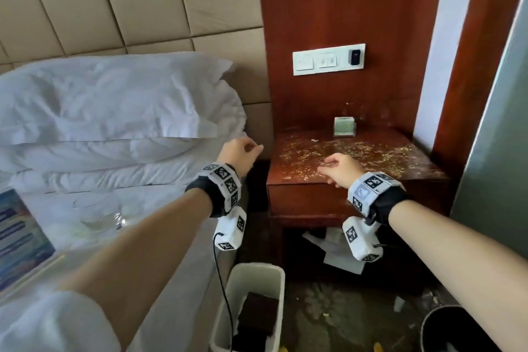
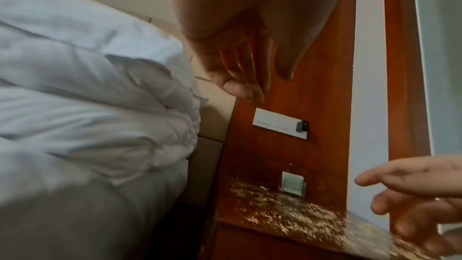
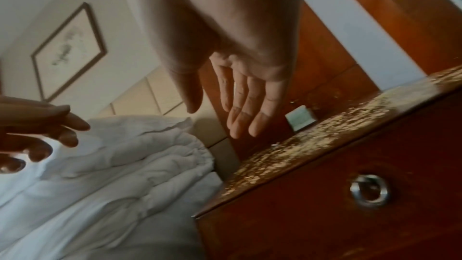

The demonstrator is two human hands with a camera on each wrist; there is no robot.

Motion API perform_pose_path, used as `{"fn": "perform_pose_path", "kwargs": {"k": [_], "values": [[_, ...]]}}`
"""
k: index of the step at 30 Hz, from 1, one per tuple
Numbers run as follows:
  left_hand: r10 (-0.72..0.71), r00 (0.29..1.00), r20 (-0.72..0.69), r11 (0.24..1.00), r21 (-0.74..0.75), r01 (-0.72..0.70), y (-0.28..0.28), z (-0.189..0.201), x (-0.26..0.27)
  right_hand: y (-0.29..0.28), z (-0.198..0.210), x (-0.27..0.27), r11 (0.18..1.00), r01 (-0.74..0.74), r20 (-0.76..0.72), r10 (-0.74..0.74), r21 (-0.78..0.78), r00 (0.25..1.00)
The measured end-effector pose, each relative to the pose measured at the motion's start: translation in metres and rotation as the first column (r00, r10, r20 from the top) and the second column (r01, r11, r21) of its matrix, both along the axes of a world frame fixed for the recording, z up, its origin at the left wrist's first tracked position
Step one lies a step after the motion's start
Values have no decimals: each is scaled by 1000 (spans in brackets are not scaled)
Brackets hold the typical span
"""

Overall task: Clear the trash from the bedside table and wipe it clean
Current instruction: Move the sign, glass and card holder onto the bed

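1. Here, the bed (image 1: 120,208) with its stacked white pillows (image 1: 114,106) fills the left side, against a padded beige headboard (image 1: 128,3).
2. The bedside table (image 1: 351,200) stands just beside the bed, against a reddish wood wall panel (image 1: 343,8); its top is strewn with pale, golden crumbs (image 1: 343,154), spread almost edge to edge.
3. A white bin (image 1: 251,308) sits on the floor in front of the table's left corner, with something dark inside.
4. The left hand (image 1: 238,153) hovers in the gap between pillows and table, fingers loosely curled and holding nothing.
5. The right hand (image 1: 340,168) hovers over the table's front edge, fingers relaxed and empty.
6. A small green-and-white card holder (image 1: 345,126) stands upright at the back of the tabletop, below a white switch plate (image 1: 328,59).
7. A tiny white scrap (image 1: 315,140) lies near the holder.
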State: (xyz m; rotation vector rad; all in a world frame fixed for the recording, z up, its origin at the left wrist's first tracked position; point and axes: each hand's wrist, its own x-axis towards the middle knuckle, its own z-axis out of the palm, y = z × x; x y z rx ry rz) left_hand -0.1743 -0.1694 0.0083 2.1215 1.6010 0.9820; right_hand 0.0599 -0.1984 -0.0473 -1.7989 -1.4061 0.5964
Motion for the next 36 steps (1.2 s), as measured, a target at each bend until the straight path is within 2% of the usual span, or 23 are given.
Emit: {"fn": "perform_pose_path", "kwargs": {"k": [8,14,19,23,27,36], "values": [[-58,995,-86,992,-118,47,113,-34,82,67,-24,94,985,141,10,-141,-100,990],[-115,982,-151,970,-232,78,205,-47,135,155,-10,144,956,278,-6,-280,-97,960],[-176,965,-193,954,-274,119,260,-47,173,221,-5,165,935,330,41,-327,-131,944],[-212,957,-201,939,-313,142,294,-53,196,261,-4,176,931,332,95,-320,-152,943],[-240,948,-208,926,-342,159,320,-64,212,287,-9,183,937,309,216,-272,-161,938],[-322,879,-353,907,-380,179,344,-80,236,316,-19,198,930,267,439,-136,-252,888]]}}
